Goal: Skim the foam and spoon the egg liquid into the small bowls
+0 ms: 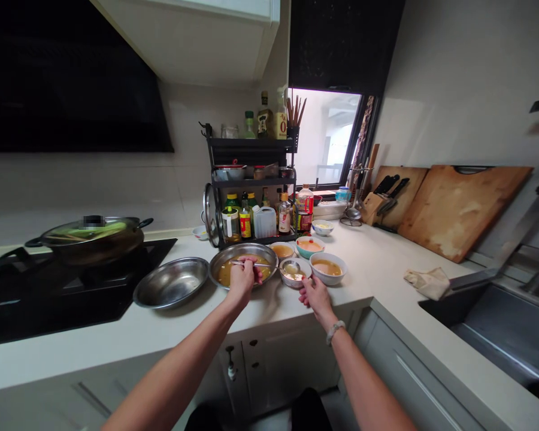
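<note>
My left hand (245, 275) is closed around the handle of a metal ladle (291, 269), above a wide steel basin (214, 276) of yellowish soup. The ladle reaches right, and its cup, with liquid in it, is over a small white bowl (285, 281). At that bowl's right front rim, my right hand (313, 294) grips the edge with its fingers. Close by are a white bowl of soup (327, 268), a green-rimmed bowl (309, 246) with orange liquid and another filled bowl (281, 250).
Left of the basin lies an empty steel dish (173, 282), then a lidded pan (92, 239) on the stove. Behind is a black rack (251, 181) with bottles. Cutting boards (462, 206), a knife block (374, 206), a cloth (427, 282) and a sink (507, 329) are at right.
</note>
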### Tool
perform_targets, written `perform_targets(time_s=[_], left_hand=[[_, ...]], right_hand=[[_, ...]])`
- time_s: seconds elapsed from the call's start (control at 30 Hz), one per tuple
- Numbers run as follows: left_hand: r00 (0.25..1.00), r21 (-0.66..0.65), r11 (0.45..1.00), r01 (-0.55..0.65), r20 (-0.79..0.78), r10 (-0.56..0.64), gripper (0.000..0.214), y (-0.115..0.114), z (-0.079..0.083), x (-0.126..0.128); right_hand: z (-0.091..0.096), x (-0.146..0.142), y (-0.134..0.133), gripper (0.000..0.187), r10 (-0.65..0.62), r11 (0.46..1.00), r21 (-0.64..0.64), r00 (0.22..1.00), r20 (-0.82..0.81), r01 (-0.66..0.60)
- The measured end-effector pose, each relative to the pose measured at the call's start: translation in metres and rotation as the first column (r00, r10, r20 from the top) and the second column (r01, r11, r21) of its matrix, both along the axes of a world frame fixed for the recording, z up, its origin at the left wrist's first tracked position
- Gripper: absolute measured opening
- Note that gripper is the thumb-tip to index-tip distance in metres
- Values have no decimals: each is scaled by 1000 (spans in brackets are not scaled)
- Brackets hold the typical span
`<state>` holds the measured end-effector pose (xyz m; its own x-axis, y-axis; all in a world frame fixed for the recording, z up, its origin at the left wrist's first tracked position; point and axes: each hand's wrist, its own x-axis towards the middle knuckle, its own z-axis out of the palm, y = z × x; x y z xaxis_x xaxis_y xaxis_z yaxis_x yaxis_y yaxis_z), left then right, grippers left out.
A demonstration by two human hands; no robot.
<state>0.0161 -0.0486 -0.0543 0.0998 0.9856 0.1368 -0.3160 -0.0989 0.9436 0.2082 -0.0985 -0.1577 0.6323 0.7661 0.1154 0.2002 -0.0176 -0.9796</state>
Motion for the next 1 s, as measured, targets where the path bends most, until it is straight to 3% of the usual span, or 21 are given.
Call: perform_targets(time_s=[0.27,0.4,0.53,0.63,0.77,1.0], left_hand=[[994,98,990,-101,51,96,17,8,13,-37],[981,263,955,-139,-97,169,15,7,9,-58],[887,480,873,-80,-365,282,12,3,-3,-77],[803,620,784,1,-467,369,12,3,-14,-85],[726,749,653,108,-508,463,13,4,-21,-85],[737,820,563,106,-444,509,17,-9,-14,-60]], right_hand=[[3,-2,-1,29,6,1000,3,1000,-21,-6],[3,-1,-1,29,12,1000,5,999,-31,-11],[2,-1,-1,30,11,1000,-3,1000,-7,-11],[2,-1,-1,30,11,1000,3,1000,-2,-11],[2,-1,-1,30,11,1000,-2,1000,-23,-11],[3,-1,-1,28,15,1000,10,999,-42,-15]])
